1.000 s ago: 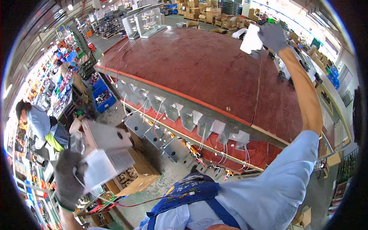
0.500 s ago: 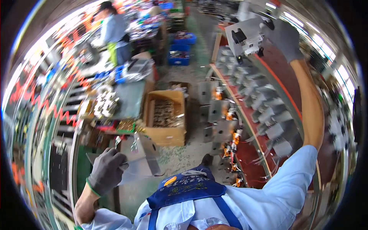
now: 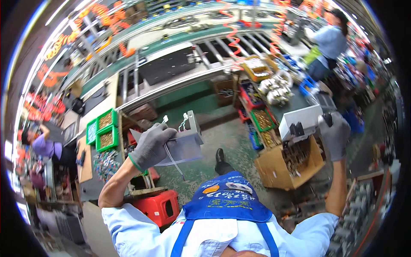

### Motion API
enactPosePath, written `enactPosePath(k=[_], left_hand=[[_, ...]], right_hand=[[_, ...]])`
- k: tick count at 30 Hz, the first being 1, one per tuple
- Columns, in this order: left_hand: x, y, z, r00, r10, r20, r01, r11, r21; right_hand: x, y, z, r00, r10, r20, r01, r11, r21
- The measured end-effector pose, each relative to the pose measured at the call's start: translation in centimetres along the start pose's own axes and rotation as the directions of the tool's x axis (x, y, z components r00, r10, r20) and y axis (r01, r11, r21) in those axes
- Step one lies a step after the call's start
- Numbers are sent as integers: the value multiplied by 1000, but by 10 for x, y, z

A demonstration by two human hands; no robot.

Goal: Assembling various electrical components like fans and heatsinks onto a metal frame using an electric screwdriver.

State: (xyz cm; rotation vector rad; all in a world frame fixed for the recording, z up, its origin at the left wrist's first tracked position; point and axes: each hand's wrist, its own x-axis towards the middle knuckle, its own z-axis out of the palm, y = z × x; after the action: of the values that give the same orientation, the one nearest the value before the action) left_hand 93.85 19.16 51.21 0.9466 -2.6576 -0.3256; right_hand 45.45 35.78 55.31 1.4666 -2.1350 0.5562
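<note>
My left hand (image 3: 155, 144), in a grey glove, is closed on a bent sheet-metal panel (image 3: 195, 128). White connector wires (image 3: 184, 121) stick up from that panel, and a translucent sheet and a loose cable hang below it. Off to the right, my gloved right hand (image 3: 335, 135) grips a light grey metal bracket (image 3: 302, 120) with black fittings (image 3: 296, 129) on its near side. The bracket hangs above an open cardboard box (image 3: 274, 173) holding metal parts. Both pieces are held in the air, well apart from each other.
Ahead runs a roller conveyor (image 3: 216, 49) with a black panel (image 3: 168, 64) lying on it. Green bins (image 3: 105, 139) of small parts stand to the left, beside a red case (image 3: 158, 208). One co-worker (image 3: 327, 40) stands at the far right, another (image 3: 47, 145) at the left.
My body has turned left, so the conveyor now lies ahead and the rows of metal parts sit at the lower right. Both hands keep their pieces; the right one has swung off those rows.
</note>
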Motion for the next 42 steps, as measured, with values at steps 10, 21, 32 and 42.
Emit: enactPosePath(k=[10,21,32,42], left_hand=[[52,-147,-9,871,-489,-51,491,861,133],[170,-273,-75,845,-363,-392,460,868,187],[334,-447,-115,888,-171,-427,277,940,200],[466,-643,-42,984,-65,-166,80,993,88]], right_hand=[[141,-76,240,984,-173,-49,180,956,231],[317,-165,378,987,-154,-51,161,903,398],[433,-265,453,980,-107,-170,179,853,491],[551,-363,538,951,56,-304,112,854,509]])
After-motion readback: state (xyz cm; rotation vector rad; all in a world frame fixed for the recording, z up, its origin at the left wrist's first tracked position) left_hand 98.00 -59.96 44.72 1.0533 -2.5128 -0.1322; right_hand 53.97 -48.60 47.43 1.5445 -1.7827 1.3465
